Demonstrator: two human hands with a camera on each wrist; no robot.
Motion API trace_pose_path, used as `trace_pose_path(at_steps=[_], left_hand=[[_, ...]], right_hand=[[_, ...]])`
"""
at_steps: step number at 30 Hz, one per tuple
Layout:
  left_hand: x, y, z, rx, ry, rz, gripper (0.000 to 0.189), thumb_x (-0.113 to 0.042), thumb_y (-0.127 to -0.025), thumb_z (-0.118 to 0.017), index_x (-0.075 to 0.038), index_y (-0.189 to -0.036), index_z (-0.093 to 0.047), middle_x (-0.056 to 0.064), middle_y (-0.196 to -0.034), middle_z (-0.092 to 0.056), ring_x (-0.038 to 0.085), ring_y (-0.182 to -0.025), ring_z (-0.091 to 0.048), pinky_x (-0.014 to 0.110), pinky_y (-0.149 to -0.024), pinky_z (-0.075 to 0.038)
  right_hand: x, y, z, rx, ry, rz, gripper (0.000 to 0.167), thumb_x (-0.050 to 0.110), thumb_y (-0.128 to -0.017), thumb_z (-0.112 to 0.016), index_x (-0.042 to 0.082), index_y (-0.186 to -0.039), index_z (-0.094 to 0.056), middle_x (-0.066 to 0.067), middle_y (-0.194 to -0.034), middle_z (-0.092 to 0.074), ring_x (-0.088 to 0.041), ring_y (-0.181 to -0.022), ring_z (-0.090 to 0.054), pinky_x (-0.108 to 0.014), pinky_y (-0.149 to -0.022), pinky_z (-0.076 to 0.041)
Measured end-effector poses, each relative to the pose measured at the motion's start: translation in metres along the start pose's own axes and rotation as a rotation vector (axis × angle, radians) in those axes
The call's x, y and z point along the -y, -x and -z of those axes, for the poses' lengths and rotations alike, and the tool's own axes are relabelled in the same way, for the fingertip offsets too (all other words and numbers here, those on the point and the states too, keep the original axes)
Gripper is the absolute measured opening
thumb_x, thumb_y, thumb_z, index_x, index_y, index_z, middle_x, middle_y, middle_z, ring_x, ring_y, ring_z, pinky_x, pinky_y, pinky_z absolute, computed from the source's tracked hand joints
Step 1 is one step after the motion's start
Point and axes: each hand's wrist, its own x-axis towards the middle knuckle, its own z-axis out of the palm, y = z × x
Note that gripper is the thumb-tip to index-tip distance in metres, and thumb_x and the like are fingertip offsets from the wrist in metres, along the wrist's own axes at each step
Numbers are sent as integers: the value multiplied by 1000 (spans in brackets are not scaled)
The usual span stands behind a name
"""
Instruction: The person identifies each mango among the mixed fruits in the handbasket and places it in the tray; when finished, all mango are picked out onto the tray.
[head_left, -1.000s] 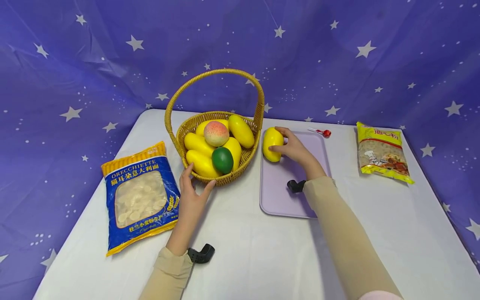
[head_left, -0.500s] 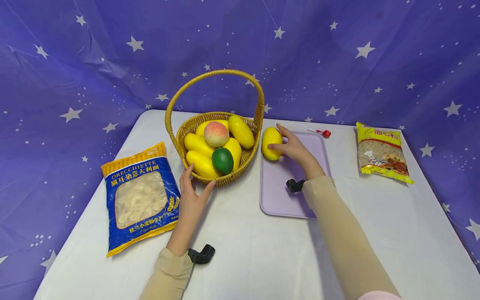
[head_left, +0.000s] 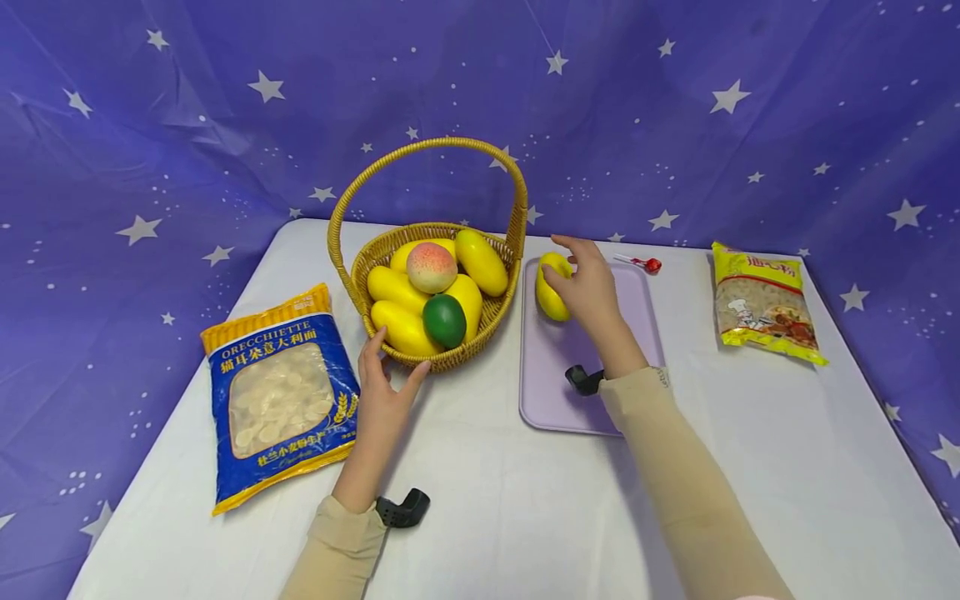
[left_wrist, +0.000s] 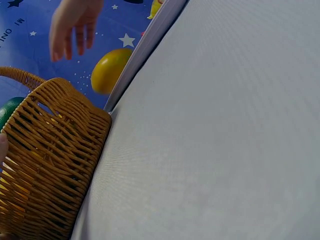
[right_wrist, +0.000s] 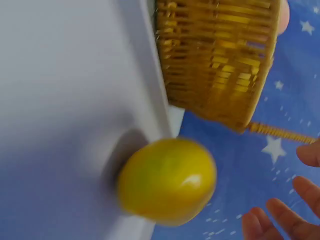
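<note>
A yellow mango lies on the lilac tray near its back left corner. My right hand hovers over it, and in the right wrist view its spread fingers stand apart from the mango. My left hand touches the front left rim of the wicker basket, thumb and fingers spread along the edge. Inside the basket are several yellow mangoes, a pinkish peach and a dark green egg-shaped fruit. The left wrist view shows the woven basket side.
A blue bag of orecchiette pasta lies left of the basket. A yellow bag of pasta lies at the right. Behind the tray is a red lollipop. The basket's tall handle arches upward.
My right hand has let go of the mango and lifted off it. The mango has shifted slightly to the right onto the tray. My left hand stays at the basket rim.
</note>
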Motion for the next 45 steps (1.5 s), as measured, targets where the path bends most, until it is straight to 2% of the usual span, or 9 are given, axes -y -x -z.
trace_pose_path(at_steps=[2, 5, 8, 11, 14, 18, 25, 35, 45], left_hand=[[1, 0, 0, 2, 0, 0, 78, -33, -91, -68, -19, -151, -21, 14, -153, -19, 33, -125, -44, 47, -104, -37], [2, 1, -1, 2, 1, 1, 78, -34, -91, -68, -20, -151, -21, 13, -153, -19, 32, -125, -43, 47, -105, -37], [3, 1, -1, 3, 3, -2, 77, -34, -91, -67, -20, -151, -21, 13, -153, -19, 32, -126, -43, 46, -105, -36], [4, 1, -1, 3, 0, -6, 78, -34, -91, -68, -21, -152, -21, 12, -153, -19, 31, -127, -43, 45, -106, -36], [5, 0, -1, 0, 0, -8, 78, -34, -91, -68, -22, -151, -21, 11, -153, -19, 31, -127, -43, 44, -107, -36], [4, -1, -1, 3, -3, -13, 78, -33, -90, -69, -20, -151, -21, 12, -153, -19, 32, -127, -43, 46, -106, -36], [2, 0, -1, -3, -10, -2, 77, -34, -91, -68, -19, -151, -22, 14, -154, -19, 32, -126, -43, 47, -105, -37], [2, 0, 1, -5, -22, 2, 78, -35, -91, -68, -20, -151, -21, 14, -154, -18, 33, -126, -44, 46, -105, -37], [2, 0, 1, 8, -25, 7, 77, -37, -91, -67, -20, -151, -21, 13, -153, -19, 32, -127, -43, 46, -106, -37]], right_hand=[[9, 3, -2, -24, 7, 55, 48, 22, -88, -68, 12, -134, -57, -12, -130, -55, -31, -110, -55, -44, -89, -48], [24, 7, -8, -13, 43, 137, 48, 22, -89, -68, 11, -134, -57, -12, -128, -56, -30, -111, -54, -44, -91, -47], [38, 8, -15, 38, 94, 201, 50, 23, -89, -68, 11, -136, -55, -12, -130, -55, -29, -117, -52, -44, -97, -44], [50, 5, -25, 114, 151, 225, 54, 26, -89, -68, 13, -139, -52, -12, -133, -52, -31, -121, -49, -45, -101, -40], [57, -3, -38, 186, 233, 217, 59, 29, -90, -67, 17, -144, -47, -11, -136, -48, -33, -121, -46, -45, -101, -41], [60, -15, -55, 252, 345, 179, 62, 31, -91, -65, 22, -147, -41, -12, -139, -43, -34, -121, -45, -48, -93, -46], [56, -30, -77, 286, 452, 148, 62, 29, -91, -63, 21, -147, -39, -17, -137, -43, -39, -115, -46, -50, -86, -48], [58, -39, -84, 292, 468, 132, 65, 27, -90, -62, 23, -149, -34, -17, -133, -45, -37, -105, -53, -53, -78, -51], [55, -39, -83, 281, 423, 133, 67, 24, -86, -65, 21, -147, -38, -16, -129, -47, -38, -106, -51, -52, -79, -50]])
